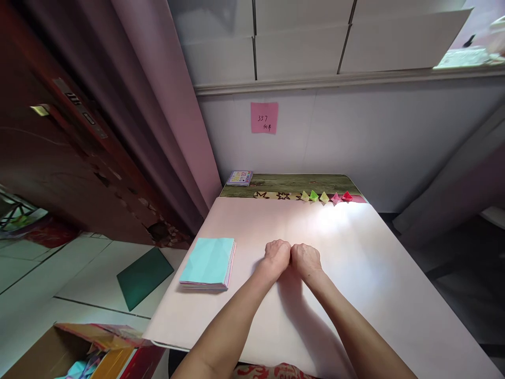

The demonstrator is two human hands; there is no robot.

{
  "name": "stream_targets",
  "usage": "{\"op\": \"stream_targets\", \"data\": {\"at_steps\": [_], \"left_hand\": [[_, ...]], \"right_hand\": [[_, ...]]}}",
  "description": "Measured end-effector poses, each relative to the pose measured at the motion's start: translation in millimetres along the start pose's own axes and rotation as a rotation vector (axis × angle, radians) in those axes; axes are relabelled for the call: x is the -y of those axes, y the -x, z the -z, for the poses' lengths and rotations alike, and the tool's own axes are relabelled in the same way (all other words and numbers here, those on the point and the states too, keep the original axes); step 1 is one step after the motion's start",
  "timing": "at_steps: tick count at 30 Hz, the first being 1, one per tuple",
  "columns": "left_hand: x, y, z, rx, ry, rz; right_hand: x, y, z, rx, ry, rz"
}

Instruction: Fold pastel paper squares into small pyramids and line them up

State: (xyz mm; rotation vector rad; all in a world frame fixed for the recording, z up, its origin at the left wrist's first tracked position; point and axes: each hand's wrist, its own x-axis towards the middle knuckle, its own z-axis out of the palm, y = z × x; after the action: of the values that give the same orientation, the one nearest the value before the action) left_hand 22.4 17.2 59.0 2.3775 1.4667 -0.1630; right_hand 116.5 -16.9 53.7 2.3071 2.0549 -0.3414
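Note:
My left hand (278, 253) and my right hand (306, 259) are both closed into fists, side by side over the middle of the pale pink tabletop (379, 295). Their knuckles touch or nearly touch. Nothing shows sticking out of either fist, though the curled fingers and palms are turned from view. To the left of my left hand lies a thick stack of square coloured paper (209, 260), light blue on top with pink edges below. Small folded paper pieces in yellow, green, pink and red (324, 197) stand in a row along the far side.
A small printed packet (240, 178) lies at the table's far left corner. A pink note (264, 118) is stuck on the wall. On the floor at left are a dark green sheet (145, 278) and an open cardboard box (43, 350). Curtains hang at left.

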Motion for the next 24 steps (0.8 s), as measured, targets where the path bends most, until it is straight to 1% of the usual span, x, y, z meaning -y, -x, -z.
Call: {"op": "stream_targets", "data": {"at_steps": [3, 7, 13, 17, 24], "left_hand": [[7.0, -2.0, 4.1, 0.002, 0.014, -0.057], [14.1, -0.3, 6.3, -0.001, 0.045, -0.099], [23.7, 0.9, 0.6, -0.028, 0.127, -0.17], [29.4, -1.9, -6.2, -0.034, 0.202, -0.159], [28.1, -6.8, -12.7, -0.023, 0.199, -0.137]], "right_hand": [[-2.3, -5.0, 0.5, 0.022, 0.007, 0.019], [-7.1, -7.1, -1.5, 0.022, -0.005, 0.056], [-10.5, -3.8, -6.4, 0.003, -0.048, 0.09], [-13.3, -3.3, -10.2, -0.006, -0.087, 0.093], [-14.8, -8.1, -16.1, 0.018, -0.125, 0.063]]}}
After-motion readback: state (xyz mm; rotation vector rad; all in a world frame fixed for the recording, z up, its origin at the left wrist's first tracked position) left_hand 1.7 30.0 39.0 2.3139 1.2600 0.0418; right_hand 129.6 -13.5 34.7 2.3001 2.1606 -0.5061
